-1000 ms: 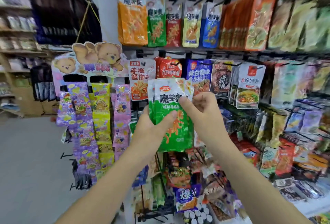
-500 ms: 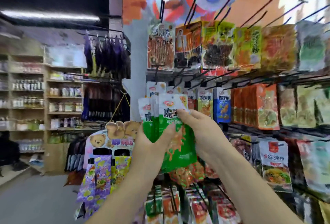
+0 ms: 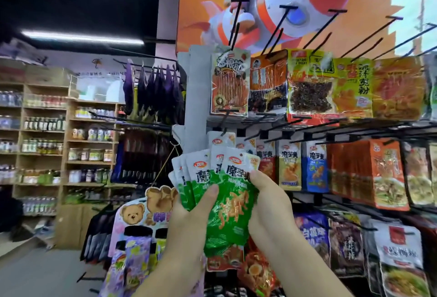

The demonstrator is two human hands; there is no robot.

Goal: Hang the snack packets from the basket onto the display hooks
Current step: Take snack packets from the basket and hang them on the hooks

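Change: I've raised the green packets [image 3: 220,192] toward the hook [image 3: 223,123] just above my hands | left hand [image 3: 189,223] grips the fan | right hand [image 3: 267,199] pinches the front packet | next: thread its hole.

We are seeing bright shop light from a ceiling tube light [image 3: 82,36] — shiny packets [image 3: 312,84] are glaring, edges bending and blurring.
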